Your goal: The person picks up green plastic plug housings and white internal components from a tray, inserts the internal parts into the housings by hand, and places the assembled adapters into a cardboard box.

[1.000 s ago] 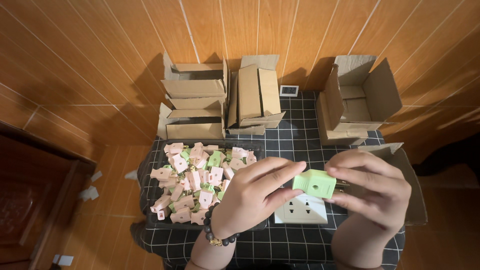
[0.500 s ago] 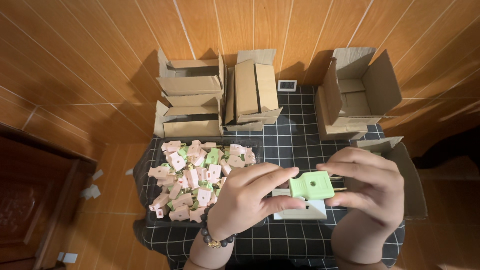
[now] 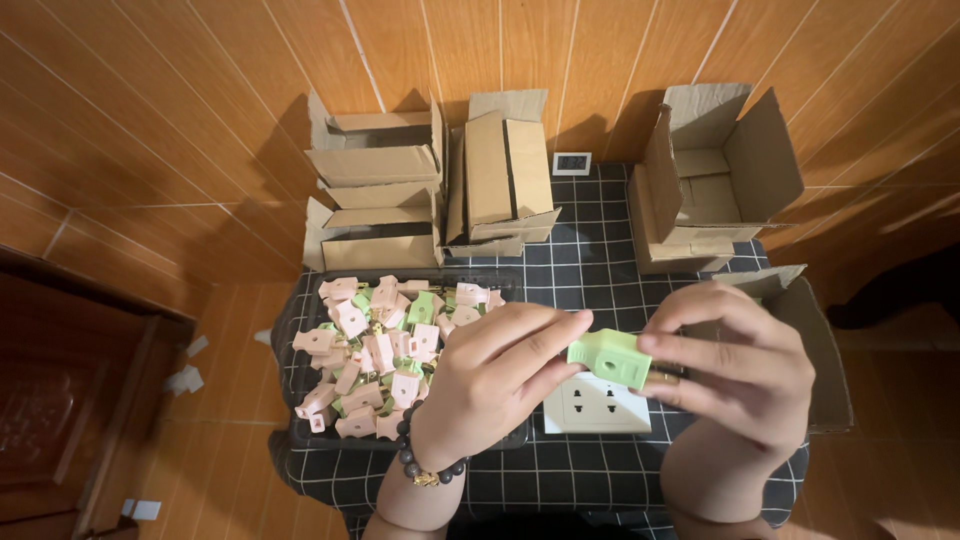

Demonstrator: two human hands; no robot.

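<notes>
Both hands grip a green plug adapter (image 3: 610,359) just above the white socket plate (image 3: 597,405): left hand (image 3: 490,375) pinching one end, right hand (image 3: 740,365) fingers closed on the other; lowering squarely onto the plate likely follows.

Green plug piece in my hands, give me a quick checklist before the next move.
1. Green plug piece pinched by both left hand and right hand: ok.
2. White socket plate lying flat on the checked cloth: ok.
3. Plate fully visible: not ok, the hands partly cover it.
4. Tray of pink and green pieces close beside the left hand: ok.
5. Plug pins straight: cannot tell.
</notes>
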